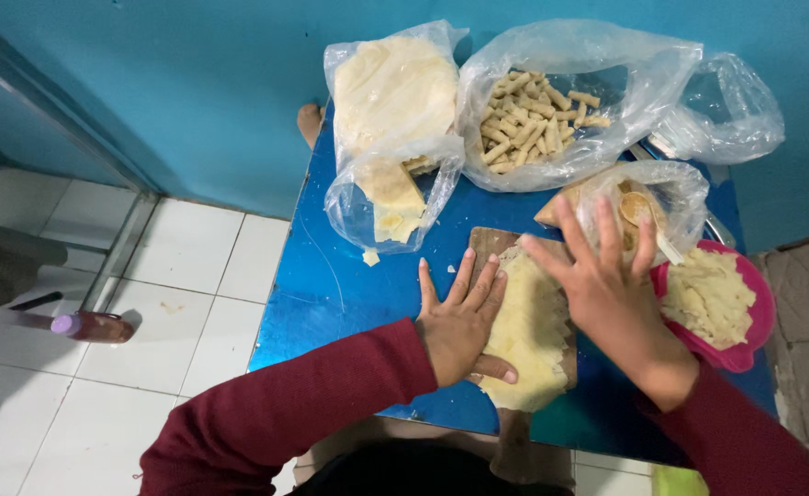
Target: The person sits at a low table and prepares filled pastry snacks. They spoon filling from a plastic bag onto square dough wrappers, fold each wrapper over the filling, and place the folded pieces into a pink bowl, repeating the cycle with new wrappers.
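Observation:
A pale yellow sheet of dough [526,338] lies on a wooden board [489,242] on a blue table [331,294]. My left hand [461,321] rests flat on the dough's left edge, fingers spread, holding nothing. Spread wide, my right hand [599,276] hovers over the dough's upper right side and also holds nothing. Both arms wear dark red sleeves.
A plastic bag of stacked dough sheets [390,101] and a bag of rolled pastry sticks [531,115] sit at the back. An empty clear bag [730,115] lies at the far right. A pink bowl of pale filling [718,298] stands right of the board. White floor tiles lie left.

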